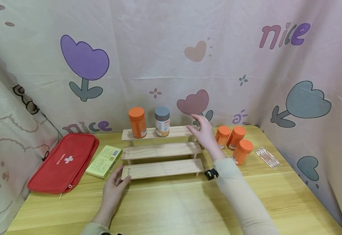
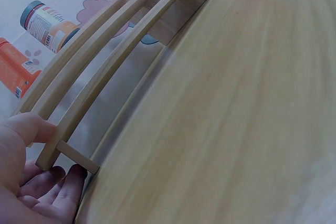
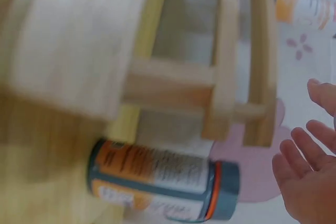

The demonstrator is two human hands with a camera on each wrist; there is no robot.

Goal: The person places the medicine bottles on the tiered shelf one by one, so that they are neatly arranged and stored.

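Observation:
A three-step wooden shelf stand (image 1: 162, 168) stands mid-table. At its lower left end my left hand (image 1: 112, 189) grips the lowest step, thumb on top and fingers below, as the left wrist view shows. On the top step stand an orange pill bottle (image 1: 137, 122) and a grey-capped bottle (image 1: 162, 121). My right hand (image 1: 203, 133) is by the right end of that step, fingers spread and holding nothing. Below it, the right wrist view shows another grey-capped bottle (image 3: 157, 179) beside the stand, mostly hidden behind my arm in the head view.
Several orange-capped bottles (image 1: 239, 138) stand right of the stand, with a packet of cotton swabs (image 1: 267, 157) beyond them. To the left lie a yellow-green box (image 1: 104, 161) and a red first-aid pouch (image 1: 62, 163). A patterned curtain (image 1: 147, 49) hangs behind the table.

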